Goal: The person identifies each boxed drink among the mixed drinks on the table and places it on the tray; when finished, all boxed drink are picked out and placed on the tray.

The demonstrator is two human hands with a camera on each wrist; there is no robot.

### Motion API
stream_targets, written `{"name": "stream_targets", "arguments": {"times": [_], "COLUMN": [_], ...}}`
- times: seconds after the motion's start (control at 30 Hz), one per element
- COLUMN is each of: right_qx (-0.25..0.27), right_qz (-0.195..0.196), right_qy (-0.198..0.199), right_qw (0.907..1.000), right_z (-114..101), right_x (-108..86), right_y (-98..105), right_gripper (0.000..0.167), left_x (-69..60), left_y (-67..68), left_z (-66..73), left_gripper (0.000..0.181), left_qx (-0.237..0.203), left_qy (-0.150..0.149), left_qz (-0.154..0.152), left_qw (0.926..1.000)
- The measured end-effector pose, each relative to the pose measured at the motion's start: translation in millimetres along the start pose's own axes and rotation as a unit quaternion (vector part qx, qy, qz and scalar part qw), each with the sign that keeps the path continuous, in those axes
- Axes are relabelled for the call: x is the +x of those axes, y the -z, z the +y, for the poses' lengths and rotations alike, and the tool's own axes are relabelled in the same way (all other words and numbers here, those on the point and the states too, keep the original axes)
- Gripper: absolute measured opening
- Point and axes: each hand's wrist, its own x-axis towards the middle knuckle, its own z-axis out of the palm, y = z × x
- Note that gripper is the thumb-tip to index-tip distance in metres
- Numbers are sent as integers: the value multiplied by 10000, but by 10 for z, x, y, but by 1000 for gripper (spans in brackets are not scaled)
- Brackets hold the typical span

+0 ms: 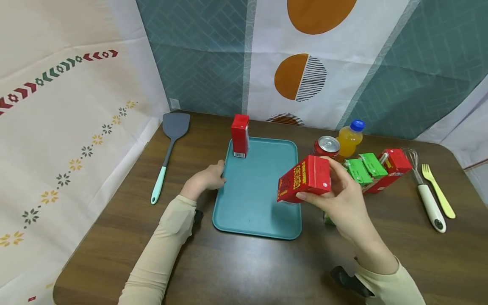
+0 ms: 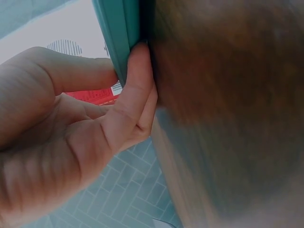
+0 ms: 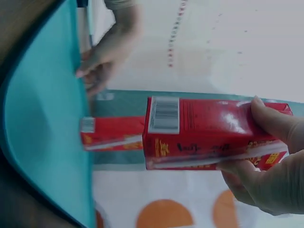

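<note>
My right hand (image 1: 348, 205) grips a red drink carton (image 1: 303, 180) near one end, tilted, above the right part of a teal tray (image 1: 251, 199). In the right wrist view the barcode end of that carton (image 3: 213, 133) points toward the tray. Thumb and fingers of my left hand (image 1: 207, 178) pinch the tray's left rim; the left wrist view shows the rim (image 2: 118, 38) between them. Another red carton (image 1: 240, 135) stands upright on the tray's far left corner.
Right of the tray stand a red can (image 1: 326, 146), an orange drink bottle (image 1: 349, 139), green-topped cartons (image 1: 372, 165) and another red carton (image 1: 392, 167). A whisk (image 1: 431, 205) and yellow fork (image 1: 438, 190) lie at far right. A spatula (image 1: 167, 152) lies left.
</note>
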Motion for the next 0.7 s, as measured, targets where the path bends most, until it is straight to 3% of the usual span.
{"name": "stream_targets", "arguments": {"times": [0.1,0.33,0.47,0.7], "right_qx": [351,647,500,-11], "right_qz": [165,890,703,185], "right_qy": [-118,231,169,-568], "right_qw": [9992,9937,9961,9982], "right_z": [78,188,259,440], "right_x": [178,641,902,1232], "right_y": [-181,-491,-626,-809], "right_gripper": [69,67,73,81], "left_x": [-6,-6,0,25], "left_y": [5,22,35,2], "left_z": [-9,-18,-24,11], "left_gripper": [63,64,64,64], "left_qx": [45,95,133,113], "left_qy": [36,-5,35,1], "left_qz": [-26,-73,-58,-128], "left_qw": [10000,9999,9999,9999]}}
